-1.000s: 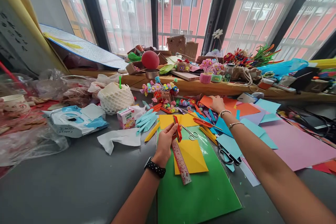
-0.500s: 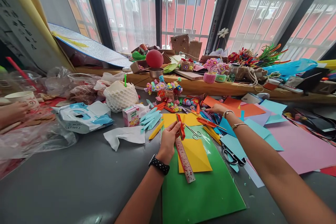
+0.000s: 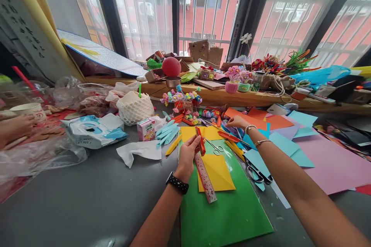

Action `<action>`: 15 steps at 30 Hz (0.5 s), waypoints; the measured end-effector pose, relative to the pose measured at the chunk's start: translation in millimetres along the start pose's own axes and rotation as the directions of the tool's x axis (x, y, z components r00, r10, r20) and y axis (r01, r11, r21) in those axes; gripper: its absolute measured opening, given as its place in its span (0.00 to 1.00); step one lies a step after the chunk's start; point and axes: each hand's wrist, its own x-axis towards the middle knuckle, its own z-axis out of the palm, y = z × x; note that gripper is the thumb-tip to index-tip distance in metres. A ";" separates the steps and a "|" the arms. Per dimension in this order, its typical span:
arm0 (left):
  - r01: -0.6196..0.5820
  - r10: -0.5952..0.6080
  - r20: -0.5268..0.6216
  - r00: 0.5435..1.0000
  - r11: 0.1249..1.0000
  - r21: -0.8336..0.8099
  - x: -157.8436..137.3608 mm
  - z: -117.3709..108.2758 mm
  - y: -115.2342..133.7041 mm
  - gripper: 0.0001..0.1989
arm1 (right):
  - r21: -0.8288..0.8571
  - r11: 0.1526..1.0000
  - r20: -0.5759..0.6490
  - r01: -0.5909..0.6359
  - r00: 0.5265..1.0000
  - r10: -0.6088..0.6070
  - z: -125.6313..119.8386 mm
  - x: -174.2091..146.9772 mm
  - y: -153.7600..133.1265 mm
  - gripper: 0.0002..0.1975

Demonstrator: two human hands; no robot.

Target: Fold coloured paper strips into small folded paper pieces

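Left fingers (image 3: pixel 193 142) pinch folded paper (image 3: pixel 202 146) over our green sheet (image 3: pixel 220 216), windows (image 3: pixel 207 11) beyond; right hand (image 3: pixel 239 122), grip unclear, has slid nearer us.

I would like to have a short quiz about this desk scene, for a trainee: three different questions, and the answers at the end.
1. What lies partly over the small yellow paper square?
A) the red ball
B) the patterned ruler
C) the wipes pack

2. Fill in: the person wears the black watch on the ____ wrist.

3. True or false: the left hand holds an orange-red paper piece.

Key: 1. B; 2. left; 3. true.
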 end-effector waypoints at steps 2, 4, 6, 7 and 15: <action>-0.003 0.003 0.009 1.000 1.000 -0.010 -0.6 0.1 0.8 0.11 | 0.007 1.000 -0.070 -0.004 0.998 0.005 1.8 -1.6 -1.4 0.09; -0.013 0.013 0.038 0.999 1.000 -0.019 -1.2 0.4 1.6 0.11 | 0.010 1.000 -0.137 -0.008 0.991 0.009 3.7 -3.2 -2.6 0.12; -0.022 0.024 0.077 0.997 1.000 -0.017 -1.8 0.8 2.3 0.12 | 0.003 1.000 -0.184 -0.007 0.983 0.007 5.7 -4.5 -3.9 0.16; -0.026 0.027 0.094 0.995 1.000 -0.014 -2.0 1.0 2.6 0.12 | -0.007 1.000 -0.197 -0.005 0.980 0.004 6.8 -4.8 -4.5 0.16; -0.035 0.035 0.115 0.993 0.999 -0.002 -3.2 0.8 3.1 0.14 | -0.138 0.990 -0.122 -0.024 0.993 0.007 16.5 1.1 -5.7 0.03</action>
